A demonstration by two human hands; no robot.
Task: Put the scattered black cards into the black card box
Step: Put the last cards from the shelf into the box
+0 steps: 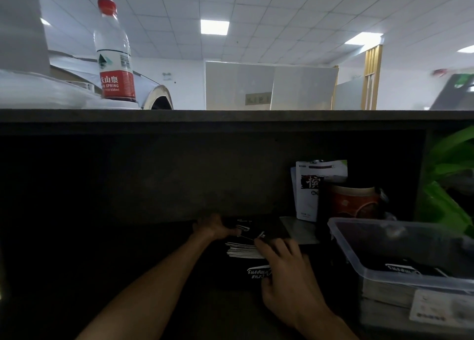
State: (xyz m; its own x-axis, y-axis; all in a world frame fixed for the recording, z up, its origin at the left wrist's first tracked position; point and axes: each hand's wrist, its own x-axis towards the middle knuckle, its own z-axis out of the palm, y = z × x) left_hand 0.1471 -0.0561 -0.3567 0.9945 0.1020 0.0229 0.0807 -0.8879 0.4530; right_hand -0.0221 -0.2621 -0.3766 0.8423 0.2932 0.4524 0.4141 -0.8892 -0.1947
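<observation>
Dimly: black card box [256,275] half-hidden under right hand [283,270] gripping it; left hand [213,228] pinches cards [243,251] behind box; clear tub [410,252] right of box.

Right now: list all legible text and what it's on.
"SPRING", "550ml", with Chinese characters above: red label of the water bottle.
White pouch: one large Chinese character, cut off; small print unreadable.
Black card box: white script, upside down, too blurred.
Card in the plastic container: script, blurred.

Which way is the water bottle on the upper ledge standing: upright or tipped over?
Upright. The water bottle stands on its base on the ledge, red cap at the top and its label reading level.
</observation>
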